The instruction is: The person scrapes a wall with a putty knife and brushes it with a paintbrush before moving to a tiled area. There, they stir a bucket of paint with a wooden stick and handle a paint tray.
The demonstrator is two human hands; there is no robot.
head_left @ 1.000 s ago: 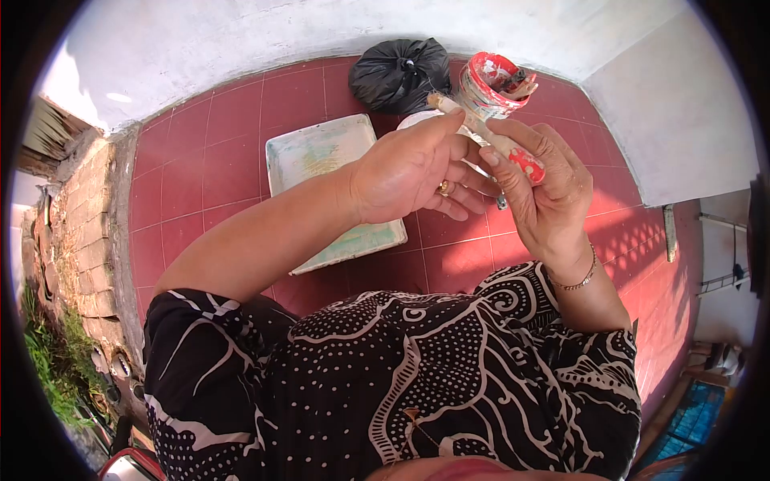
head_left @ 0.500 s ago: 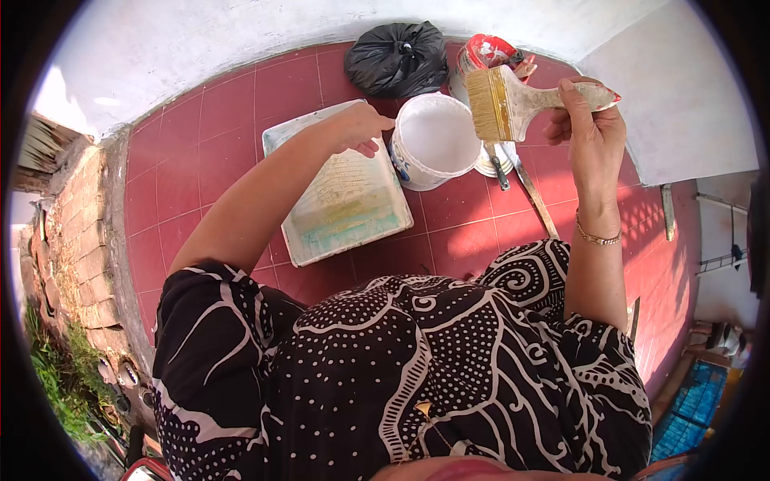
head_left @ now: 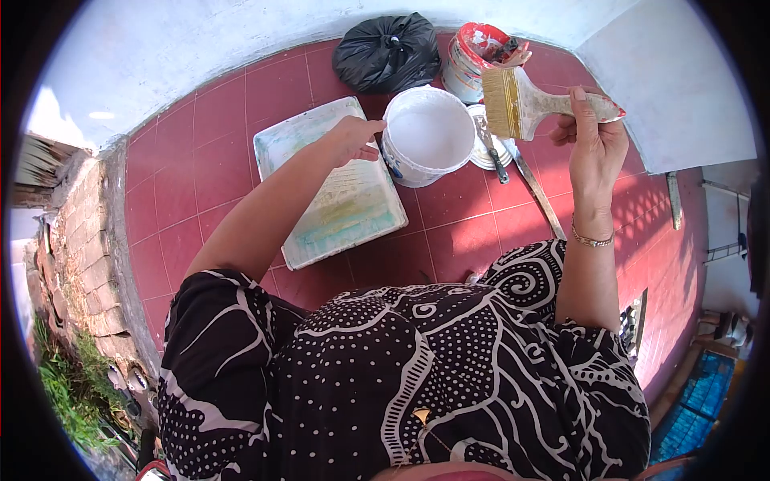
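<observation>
A wide paint brush (head_left: 537, 106) with yellowish bristles is in my right hand (head_left: 595, 138), raised, its bristles pointing left. My left hand (head_left: 354, 141) is over the paint tray (head_left: 345, 236), fingers apart, with its index finger at the rim of the white bucket (head_left: 405, 164). Nothing is held in it. White paint fills part of the bucket. The tray has yellow and green stains. Right of the bucket, a scraper (head_left: 490, 149) lies on a round white lid (head_left: 479, 156).
A black plastic bag (head_left: 385, 56) and a red-rimmed bucket (head_left: 464, 70) stand by the white wall (head_left: 241, 28). A wooden stick (head_left: 541, 198) lies on the red tiled floor (head_left: 461, 251). Plants (head_left: 68, 389) grow at the lower left.
The view has shifted slightly. My left hand stays at the bucket's rim, and my right hand still holds up the brush, now slightly lower against the scene.
</observation>
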